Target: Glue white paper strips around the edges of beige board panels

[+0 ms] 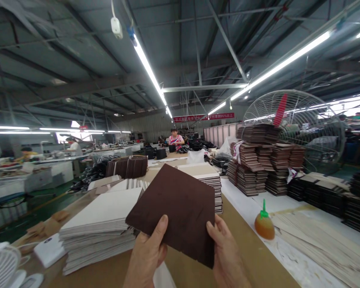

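A dark brown flat panel (177, 208), leather-like and roughly square, is held up tilted above the table. My left hand (151, 250) grips its lower left edge, thumb on the face and fingers curled behind. On the right edge, my right hand (226, 250) pinches it the same way, thumb in front. The fingers behind the panel are partly hidden. Just left of the panel stands a tall stack of white sheets (99, 228). Behind it, partly covered, is another stack of white-topped boards (217, 188).
An orange glue bottle (264, 226) with a green nozzle stands at right, beside pale strips (318, 244). Brown panel stacks (249, 168) and a large fan (318, 128) are farther right. A white small fan (3, 264) sits at lower left. A person (176, 138) works at the far end.
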